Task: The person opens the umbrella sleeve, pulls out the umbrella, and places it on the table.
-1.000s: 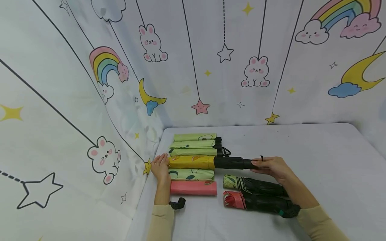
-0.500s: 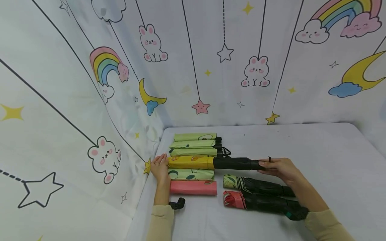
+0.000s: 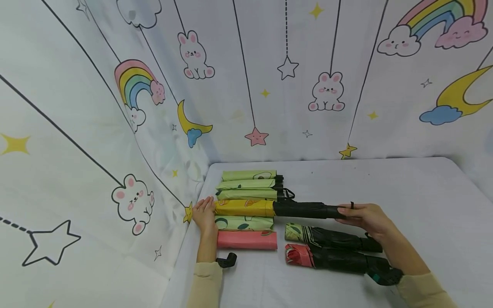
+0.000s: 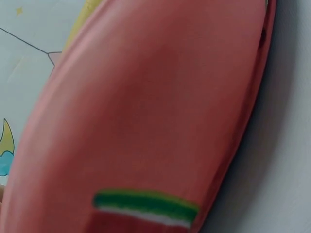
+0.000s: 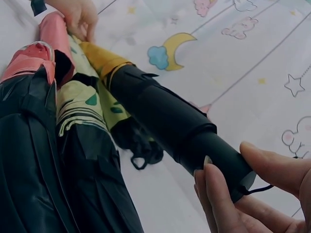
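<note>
A folded black umbrella (image 3: 302, 209) sticks out of a yellow sleeve (image 3: 244, 208) with orange-slice prints. My left hand (image 3: 204, 214) grips the sleeve's closed left end. At the other end, my right hand (image 3: 369, 219) pinches the umbrella's handle between thumb and fingers, with a thin black wrist cord hanging there. The right wrist view shows this black handle (image 5: 221, 155) close up. Below the yellow sleeve lie a green avocado-print sleeve (image 3: 246, 223) and a pink sleeve (image 3: 246, 240). That pink sleeve (image 4: 146, 97), with its watermelon print, fills most of the left wrist view.
Several green-sleeved umbrellas (image 3: 248, 185) lie stacked behind the yellow one. Two bare folded umbrellas, one green and black (image 3: 327, 237), one pink and black (image 3: 335, 259), lie nearer the front under my right forearm. A white patterned curtain (image 3: 269, 107) rises behind the table (image 3: 404, 188).
My right hand has moved to the right with the handle, and more of the black umbrella shows outside the yellow sleeve. My left hand and the sleeve have stayed nearly in place.
</note>
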{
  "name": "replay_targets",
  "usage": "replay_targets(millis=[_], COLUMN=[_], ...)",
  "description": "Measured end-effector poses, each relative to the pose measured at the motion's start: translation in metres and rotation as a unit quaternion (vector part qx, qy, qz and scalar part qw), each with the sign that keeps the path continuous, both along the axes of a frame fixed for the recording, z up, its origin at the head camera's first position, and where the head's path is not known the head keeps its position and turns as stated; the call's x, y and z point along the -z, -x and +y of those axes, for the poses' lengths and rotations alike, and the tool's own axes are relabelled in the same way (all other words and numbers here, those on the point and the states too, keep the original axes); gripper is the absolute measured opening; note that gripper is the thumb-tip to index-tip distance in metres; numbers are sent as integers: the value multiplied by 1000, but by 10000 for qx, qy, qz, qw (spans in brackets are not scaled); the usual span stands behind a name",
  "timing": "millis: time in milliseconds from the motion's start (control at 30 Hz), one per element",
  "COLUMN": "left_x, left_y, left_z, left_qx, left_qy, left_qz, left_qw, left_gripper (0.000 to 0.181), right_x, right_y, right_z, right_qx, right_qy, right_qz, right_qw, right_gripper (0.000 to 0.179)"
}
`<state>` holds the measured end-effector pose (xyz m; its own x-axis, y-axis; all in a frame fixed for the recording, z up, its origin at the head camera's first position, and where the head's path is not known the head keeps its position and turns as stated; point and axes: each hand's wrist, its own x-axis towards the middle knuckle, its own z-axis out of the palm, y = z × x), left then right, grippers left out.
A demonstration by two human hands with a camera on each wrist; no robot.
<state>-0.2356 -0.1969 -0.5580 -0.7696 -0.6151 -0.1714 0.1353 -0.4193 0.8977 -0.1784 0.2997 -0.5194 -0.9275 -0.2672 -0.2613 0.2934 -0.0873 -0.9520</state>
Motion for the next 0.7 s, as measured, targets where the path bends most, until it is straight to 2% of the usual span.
replay_targets(millis=[200, 433, 700], left_x=[0, -1, -2], left_y=[0, 1, 0], left_z=[-2, -4, -6], left_qx=[32, 10, -44], left_qy=[-11, -14, -4], left_qz=[28, 49, -42], left_qw=[10000, 10000, 10000], left_gripper=[56, 56, 56], right_x=[1, 3, 5], right_y=[-3, -7, -10], right_z=[6, 14, 26], right_qx=[-25, -83, -75], right_qy=[-55, 355, 514], right_qz=[-4, 6, -102], right_qw=[10000, 9993, 9986], right_gripper=[18, 19, 21])
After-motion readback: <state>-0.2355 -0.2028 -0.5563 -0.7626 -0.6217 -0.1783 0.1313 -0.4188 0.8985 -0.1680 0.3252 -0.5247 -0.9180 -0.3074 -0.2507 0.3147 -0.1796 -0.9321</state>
